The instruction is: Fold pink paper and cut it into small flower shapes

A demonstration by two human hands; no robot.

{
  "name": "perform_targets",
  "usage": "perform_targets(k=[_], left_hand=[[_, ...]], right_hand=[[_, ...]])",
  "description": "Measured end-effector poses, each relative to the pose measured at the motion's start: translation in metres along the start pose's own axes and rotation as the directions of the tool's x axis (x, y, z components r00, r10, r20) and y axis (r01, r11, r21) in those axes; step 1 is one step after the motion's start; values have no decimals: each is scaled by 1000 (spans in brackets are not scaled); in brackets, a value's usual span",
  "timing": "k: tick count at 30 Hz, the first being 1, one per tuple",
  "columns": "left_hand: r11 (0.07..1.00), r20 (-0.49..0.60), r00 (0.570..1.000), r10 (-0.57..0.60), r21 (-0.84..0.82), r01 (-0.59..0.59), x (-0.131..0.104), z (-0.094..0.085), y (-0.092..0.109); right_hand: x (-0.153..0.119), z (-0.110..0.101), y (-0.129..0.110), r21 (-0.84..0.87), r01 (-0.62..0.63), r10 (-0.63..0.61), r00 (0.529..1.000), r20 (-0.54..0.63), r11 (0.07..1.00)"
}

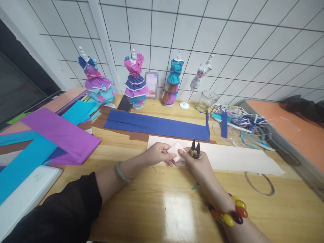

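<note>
A small folded pale pink piece [175,152] is pinched between my two hands near the middle of the table. My left hand [160,153] grips its left side, thumb on top. My right hand [198,163] holds its right side with the thumb pressed on it, and also keeps small dark-bladed snips [195,147] in its fingers, blades pointing up. Under and beyond the hands lies a long pale pink strip [235,158], stretching to the right. A wide blue strip [157,125] lies behind it, over brown material.
Three dressed mini mannequins [97,81] and a barer one [199,76] stand along the tiled wall, with a glass jar [207,100]. Scraps [243,121] heap at the right. Purple cloth [63,135], turquoise strips [27,168] and a white box [32,189] lie left.
</note>
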State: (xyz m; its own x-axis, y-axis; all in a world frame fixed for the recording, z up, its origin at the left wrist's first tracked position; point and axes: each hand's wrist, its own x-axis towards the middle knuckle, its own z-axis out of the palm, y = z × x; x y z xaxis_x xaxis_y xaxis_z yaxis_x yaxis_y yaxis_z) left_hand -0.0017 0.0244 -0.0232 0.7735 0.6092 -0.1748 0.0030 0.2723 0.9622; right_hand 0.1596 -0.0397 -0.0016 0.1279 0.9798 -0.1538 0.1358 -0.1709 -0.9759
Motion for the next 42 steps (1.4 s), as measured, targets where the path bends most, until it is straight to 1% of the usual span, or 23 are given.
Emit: perform_targets(k=[2,4,7,9,11,14,16,18,21,24,26,28,31,33,35,38,40,42], left_hand=[[1000,2,1000,8,-3,-8,0,0,0],[999,-20,999,30,-17,-31,0,1,0],[998,-50,996,67,3,-67,1,2,0],[995,-62,994,95,36,-93,2,1,0],[991,-97,987,127,47,-123,3,0,-2],[985,-170,971,169,7,-170,5,-2,-4],[983,-185,968,172,-32,-181,5,-1,-5],[984,-180,971,158,-53,-170,5,0,-4],[990,-180,975,127,-32,-135,5,2,-3],[996,-158,983,89,-4,-90,4,4,-2],[998,-157,986,64,1,-65,4,4,-1],[998,-181,982,59,-9,-61,4,4,0],[997,-202,977,70,-30,-78,5,4,0],[997,-194,978,73,-23,-79,5,4,-1],[997,-161,984,72,-11,-75,5,4,-2],[998,-104,993,63,-4,-63,4,4,-4],[998,-107,992,64,5,-64,4,5,-4],[997,-143,987,76,4,-76,5,5,-4]], right_hand=[[0,-2,0,-54,19,-20,1000,-21,998],[0,-3,1,-91,26,-28,999,-29,996],[0,-4,3,-136,24,-25,1000,-9,990],[-1,-3,2,-144,28,-27,1000,7,989],[-2,-2,1,-141,24,-24,1000,4,990],[-3,0,2,-136,17,-15,1000,18,991],[-2,0,3,-126,13,-10,1000,27,992],[0,-1,7,-99,-5,7,1000,13,995],[3,-4,11,13,-44,44,999,-8,999],[4,-6,13,132,-49,47,999,20,990],[4,-5,12,178,-48,40,998,46,983],[4,-4,12,193,-50,38,997,61,980],[4,-1,13,157,-43,35,998,54,987],[4,-1,14,121,-32,28,999,39,992],[5,-1,15,105,-29,26,999,32,994],[5,-1,14,135,-50,46,998,36,990],[4,0,13,164,-61,55,998,38,985],[3,1,11,179,-59,52,998,45,982]])
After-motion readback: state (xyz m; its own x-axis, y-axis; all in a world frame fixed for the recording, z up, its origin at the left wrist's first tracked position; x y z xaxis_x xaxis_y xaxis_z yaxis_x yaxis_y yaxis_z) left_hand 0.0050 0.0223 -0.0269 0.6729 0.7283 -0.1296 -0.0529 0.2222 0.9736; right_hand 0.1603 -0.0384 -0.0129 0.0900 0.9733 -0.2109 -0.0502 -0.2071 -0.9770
